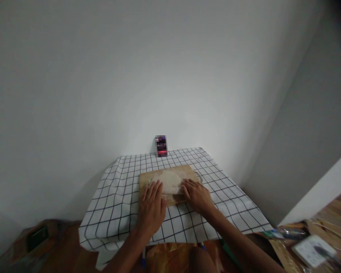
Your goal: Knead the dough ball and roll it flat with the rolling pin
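Note:
A pale, flattened sheet of dough (169, 181) lies on a wooden cutting board (184, 170), whose surface looks lightly dusted with flour. My left hand (152, 203) rests at the dough's left edge, fingers stretched forward and nothing held. At the right edge, my right hand (197, 195) lies with its fingers over the rim of the dough, slightly bent and pointing left. My palms hide part of the board's near side. A thin loop of cord (199, 176) shows at the board's right end.
A checked white cloth (110, 204) covers the table. A phone-like upright object (161, 146), blurred out, leans against the wall (170, 76) at the back. On the floor at lower right are a white power strip (314, 250) and plastic packaging (290, 232). A box (35, 240) stands at lower left.

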Demonstrator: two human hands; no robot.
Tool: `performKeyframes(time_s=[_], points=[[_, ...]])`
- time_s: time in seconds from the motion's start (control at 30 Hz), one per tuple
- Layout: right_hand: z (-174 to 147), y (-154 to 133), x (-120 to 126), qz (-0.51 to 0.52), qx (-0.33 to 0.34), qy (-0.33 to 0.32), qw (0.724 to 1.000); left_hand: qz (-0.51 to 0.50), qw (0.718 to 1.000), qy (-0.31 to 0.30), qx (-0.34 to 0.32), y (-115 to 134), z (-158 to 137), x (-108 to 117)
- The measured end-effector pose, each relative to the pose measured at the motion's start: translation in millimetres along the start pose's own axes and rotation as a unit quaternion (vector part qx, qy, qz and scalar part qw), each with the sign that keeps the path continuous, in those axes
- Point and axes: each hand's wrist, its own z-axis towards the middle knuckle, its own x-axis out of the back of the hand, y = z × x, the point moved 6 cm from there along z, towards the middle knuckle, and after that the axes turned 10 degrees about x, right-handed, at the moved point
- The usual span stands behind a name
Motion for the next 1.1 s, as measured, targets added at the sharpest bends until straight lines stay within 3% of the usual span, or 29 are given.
performKeyframes(time_s=[0.07,0.17,0.47,0.6,0.8,0.97,1.1], points=[[-2,0,-2,-0.004,0.008,-0.001,1.0,-0.003,1.0,-0.003,0.004,2,-6,3],[6,6,-5,-0.009,-0.016,-0.004,1.0,-0.002,0.999,-0.047,0.022,2,9,1],[46,26,-8,-0.017,-0.071,-0.065,0.995,0.055,0.974,-0.21,0.066,-16,120,-38],[56,33,-6,-0.012,-0.066,-0.087,0.994,0.051,0.958,-0.275,0.057,-23,144,-65],[61,33,-3,-0.033,-0.049,-0.093,0.994,0.026,0.971,-0.222,0.088,-28,129,-69],[55,28,-4,-0.043,-0.042,-0.081,0.995,0.034,0.982,-0.166,0.083,-15,106,-43],[43,22,-6,-0.039,-0.033,-0.078,0.996,0.03,0.984,-0.16,0.078,-5,87,-23]])
